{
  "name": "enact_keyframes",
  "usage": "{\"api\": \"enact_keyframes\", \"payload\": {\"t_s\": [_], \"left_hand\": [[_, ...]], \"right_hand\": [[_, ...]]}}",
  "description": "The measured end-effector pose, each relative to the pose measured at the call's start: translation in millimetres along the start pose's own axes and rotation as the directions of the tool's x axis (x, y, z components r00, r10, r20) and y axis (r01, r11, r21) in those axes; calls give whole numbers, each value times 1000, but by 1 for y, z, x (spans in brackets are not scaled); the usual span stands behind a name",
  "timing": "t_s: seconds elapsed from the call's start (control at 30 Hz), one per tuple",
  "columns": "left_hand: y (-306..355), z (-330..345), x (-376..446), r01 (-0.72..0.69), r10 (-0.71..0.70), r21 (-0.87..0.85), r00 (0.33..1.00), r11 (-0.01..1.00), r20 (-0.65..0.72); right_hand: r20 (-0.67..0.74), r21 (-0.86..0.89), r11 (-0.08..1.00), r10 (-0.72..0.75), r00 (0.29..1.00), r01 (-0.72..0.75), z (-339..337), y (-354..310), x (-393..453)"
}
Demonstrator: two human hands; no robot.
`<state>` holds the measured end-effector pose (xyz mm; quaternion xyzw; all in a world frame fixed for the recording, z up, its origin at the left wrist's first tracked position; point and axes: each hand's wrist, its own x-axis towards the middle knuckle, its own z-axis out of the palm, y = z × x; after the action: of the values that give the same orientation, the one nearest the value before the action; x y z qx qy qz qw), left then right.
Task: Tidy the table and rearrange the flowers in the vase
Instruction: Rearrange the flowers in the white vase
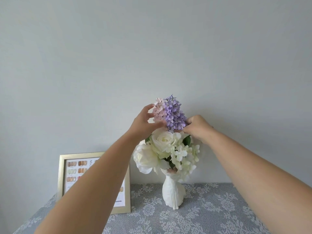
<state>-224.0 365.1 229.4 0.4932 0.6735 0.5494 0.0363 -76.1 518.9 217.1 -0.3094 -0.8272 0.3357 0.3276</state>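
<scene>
- Head view first, and nearest to us we have the table point(211, 215), draped in a grey cloth with a white lace flower pattern.
- Our two bare forearms reach up and away over it, one from each lower corner, converging on the bouquet.
- Next back, a white vase point(173, 193) stands upright on the cloth near the far edge, with a small whiskered face drawn at its neck.
- Just to its left a gold picture frame point(62, 174) stands upright, holding a chart of small coloured swatches; our left forearm crosses in front of it.
- Up we go: white flowers point(162, 146), a rose and paler small blossoms with green leaves, fill the mouth of the vase.
- Above them rise a purple flower spike point(173, 114) and a pink flower spike point(157, 111) side by side, topping the arrangement.
- Our left hand point(143, 122) has fingers spread and curved, fingertips touching the pink spike, thumb under it.
- Our right hand point(197, 127) is curled, fingers pinching the base of the purple spike.
- Behind everything, a plain pale wall point(152, 48).
</scene>
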Motion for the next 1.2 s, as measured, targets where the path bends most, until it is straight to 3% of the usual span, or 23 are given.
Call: {"api": "enact_keyframes", "payload": {"t_s": [0.2, 0.5, 0.8, 0.93, 1.03, 1.1, 1.2], "left_hand": [[0, 10, 6, -22, 24, 36, 999, 999, -48], [-3, 12, 7, 13, -10, 77, 999, 997, -42], [-2, 9, 5, 39, -33, 93, 998, 995, -62], [-3, -9, -4, 48, -48, -33, 999, 998, -19], [-19, -27, -21, 67, -68, -46, 997, 997, -25], [-36, -30, -35, 97, -99, -58, 995, 994, -34], [-55, -17, -56, 151, -158, -182, 987, 972, -24]], "right_hand": [[39, 47, 998, -34, 999, 32, -1, -5, -4], [9, -125, 992, -28, 1000, 29, 1, -11, -4], [-65, -156, 988, -29, 997, 19, 10, -7, -2], [-122, -77, 997, -23, 992, 14, 3, 5, -13], [-69, 161, 986, -36, 997, 47, -12, 26, -27], [-105, 290, 956, -12, 994, 42, -17, 43, -38], [-88, 410, 912, 57, 994, -16, -6, 66, -52]]}}
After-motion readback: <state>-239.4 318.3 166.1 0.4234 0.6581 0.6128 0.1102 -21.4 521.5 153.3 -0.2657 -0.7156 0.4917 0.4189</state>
